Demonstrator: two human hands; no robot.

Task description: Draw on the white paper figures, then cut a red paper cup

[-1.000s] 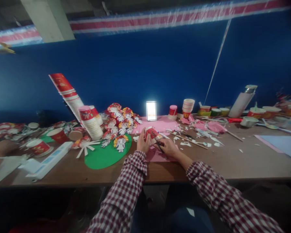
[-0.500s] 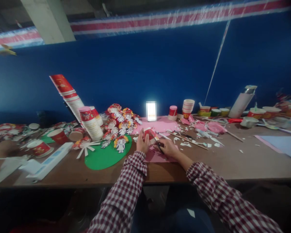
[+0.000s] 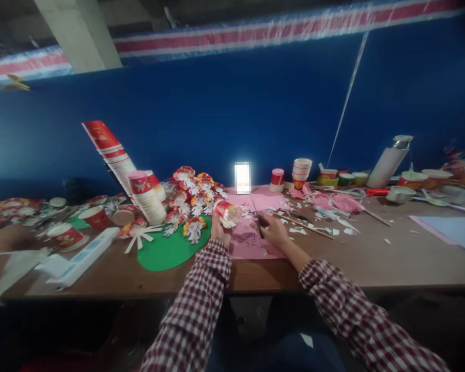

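Note:
My left hand (image 3: pixel 219 232) is closed around a red and white paper cup (image 3: pixel 227 211), tipped on its side, with a cut, ragged white edge towards the right. To its right, my right hand (image 3: pixel 274 232) grips dark-handled scissors (image 3: pixel 260 223), their thin blades pointing up and away from me. A small gap separates the scissors from the cup. Beneath both hands lies a pink sheet (image 3: pixel 248 250) with scraps on it. Left of the cup, several cut-out paper figures (image 3: pixel 195 227) are piled partly on a green sheet (image 3: pixel 165 257).
A leaning stack of paper cups (image 3: pixel 141 194) and a white power strip (image 3: pixel 86 258) stand at left. White scraps (image 3: pixel 296 230), a wooden stick (image 3: pixel 313 227), and a thermos (image 3: pixel 388 163) are on the right. Another person's blurred hand (image 3: pixel 5 240) is at far left.
My left hand has shifted left and turned the cup so its cut edge shows. My right hand has drawn the scissors off the cup, with the blades now pointing up.

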